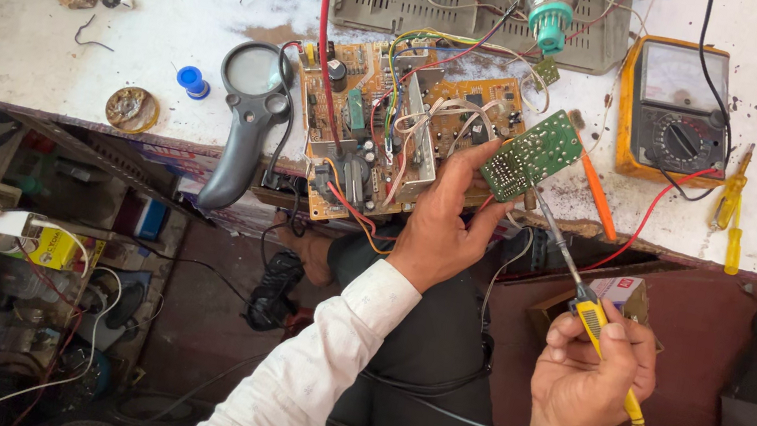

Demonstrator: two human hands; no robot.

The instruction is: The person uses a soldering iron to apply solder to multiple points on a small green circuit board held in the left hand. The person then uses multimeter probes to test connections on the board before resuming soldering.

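just off the front edge of the table, the left hand (pixel 443 223) pinches a small green circuit board (pixel 531 154) by its lower end and tilts it up in the air, while the right hand (pixel 586 383) is wrapped tight round the yellow handle of a soldering iron (pixel 586 312), its tip touching the board's bottom edge. behind the green board a bigger brown circuit board (pixel 392 129) with a tangle of wires hangs over that front edge. farther out sit a grey magnifier (pixel 250 117) to the left and a yellow multimeter (pixel 675 110) near the right corner. risky bit imo: the board is only finger-held, so it could wobble and the hot tip could slip onto a fingertip or bridge neighbouring joints.
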